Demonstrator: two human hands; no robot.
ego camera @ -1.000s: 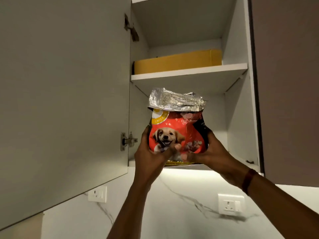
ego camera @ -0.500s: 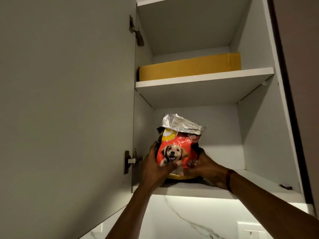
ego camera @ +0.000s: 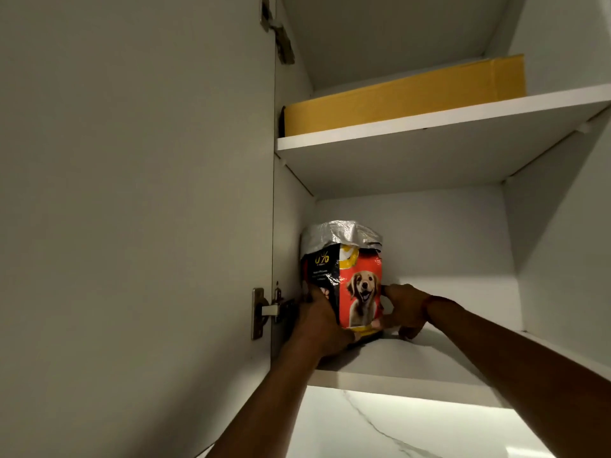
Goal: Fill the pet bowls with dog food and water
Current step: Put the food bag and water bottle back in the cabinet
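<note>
A red and black dog food bag (ego camera: 353,285) with a dog's picture and a folded silver top stands upright on the lower shelf (ego camera: 413,361) of an open wall cabinet, close to the left wall. My left hand (ego camera: 322,320) grips the bag's left side. On the bag's right lower side rests my right hand (ego camera: 405,310), fingers against the bag and the shelf. No pet bowls are in view.
The cabinet door (ego camera: 132,209) stands open on the left, with hinges (ego camera: 267,310) beside my left hand. A yellow cardboard box (ego camera: 406,97) lies on the upper shelf (ego camera: 429,123). Below the cabinet is a lit white marble wall (ego camera: 396,428).
Both hands carried the bag from in front of the cabinet into the lower shelf and back toward its left wall, turning it so its black side shows.
</note>
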